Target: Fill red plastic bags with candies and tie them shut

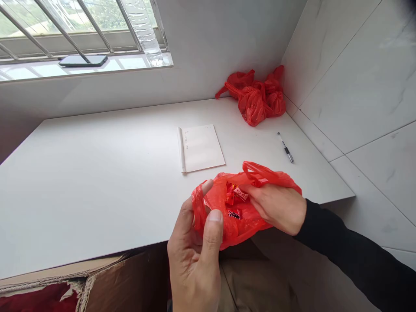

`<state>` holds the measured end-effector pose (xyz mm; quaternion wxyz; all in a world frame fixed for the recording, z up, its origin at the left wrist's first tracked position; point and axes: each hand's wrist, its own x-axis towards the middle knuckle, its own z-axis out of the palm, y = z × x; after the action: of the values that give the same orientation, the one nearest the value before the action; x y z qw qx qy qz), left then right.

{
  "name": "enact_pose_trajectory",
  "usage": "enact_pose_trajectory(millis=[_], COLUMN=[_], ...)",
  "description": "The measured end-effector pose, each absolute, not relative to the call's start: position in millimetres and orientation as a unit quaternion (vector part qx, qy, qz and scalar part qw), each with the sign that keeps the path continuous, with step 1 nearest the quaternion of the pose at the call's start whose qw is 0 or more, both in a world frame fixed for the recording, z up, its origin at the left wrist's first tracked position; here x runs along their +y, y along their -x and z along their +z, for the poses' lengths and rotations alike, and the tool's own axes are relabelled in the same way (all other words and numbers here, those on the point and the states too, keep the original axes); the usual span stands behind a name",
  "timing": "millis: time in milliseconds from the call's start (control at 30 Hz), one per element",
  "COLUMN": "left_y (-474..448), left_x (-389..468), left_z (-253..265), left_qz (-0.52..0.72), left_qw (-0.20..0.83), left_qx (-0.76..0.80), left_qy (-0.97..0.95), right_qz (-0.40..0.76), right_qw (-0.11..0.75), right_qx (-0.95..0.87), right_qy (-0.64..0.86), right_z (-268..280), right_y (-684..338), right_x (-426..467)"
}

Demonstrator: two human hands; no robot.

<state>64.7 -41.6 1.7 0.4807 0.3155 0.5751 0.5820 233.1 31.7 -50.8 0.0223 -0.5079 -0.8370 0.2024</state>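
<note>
A red plastic bag [250, 225] hangs open at the near edge of the table. My left hand [198, 251] holds it by a handle looped over the fingers, with the thumb raised in front. My right hand [276, 206] reaches into the bag's mouth from the right, its fingers drawn together. Their tips are partly hidden beside a wrapped candy [241, 194] with a pink and white label. Inside the bag lies another candy [234, 214], its red wrapper marked with dark lettering. Whatever the right fingers pinch is not clear.
On the white table [97, 182] lie a notepad [203, 147] and a pen [286, 148]. More red plastic bags [256, 97] sit in the back corner. A phone [82, 60] and a clear bottle [144, 32] are at the window. A cardboard box [107, 281] stands below the table's front.
</note>
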Motion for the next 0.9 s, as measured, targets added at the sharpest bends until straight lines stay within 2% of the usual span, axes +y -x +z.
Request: enact_pose_trajectory(millis=[267,433,567,633,700,800,833,900], left_y=[-69,-72,-72,-72,-71,-69,-69,-67], left_x=[-41,-44,-46,-47,-48,-49,-49,-49], left_z=[8,12,10,8,8,12,14,16], left_qz=[0.539,0.539,0.532,0.523,0.524,0.551,0.558,0.566], left_qw=[0.466,0.449,0.446,0.446,0.405,0.288,0.267,0.281], left_qx=[0.606,0.622,0.611,0.609,0.617,0.634,0.636,0.63], left_qy=[-0.353,-0.349,-0.38,-0.397,-0.426,-0.46,-0.461,-0.452], right_qz=[0.113,0.082,0.104,0.115,0.114,0.099,0.087,0.064], right_qw=[-0.07,-0.033,-0.073,-0.027,0.091,0.283,0.318,0.33], right_qx=[-0.846,-0.846,-0.837,-0.838,-0.825,-0.756,-0.728,-0.697], right_qy=[0.517,0.527,0.533,0.533,0.545,0.582,0.601,0.633], right_z=[-40,-37,-42,-37,-25,-7,-5,-5], right_y=[-251,-257,-255,-255,-258,-266,-269,-275], right_x=[23,22,23,18,10,2,3,9])
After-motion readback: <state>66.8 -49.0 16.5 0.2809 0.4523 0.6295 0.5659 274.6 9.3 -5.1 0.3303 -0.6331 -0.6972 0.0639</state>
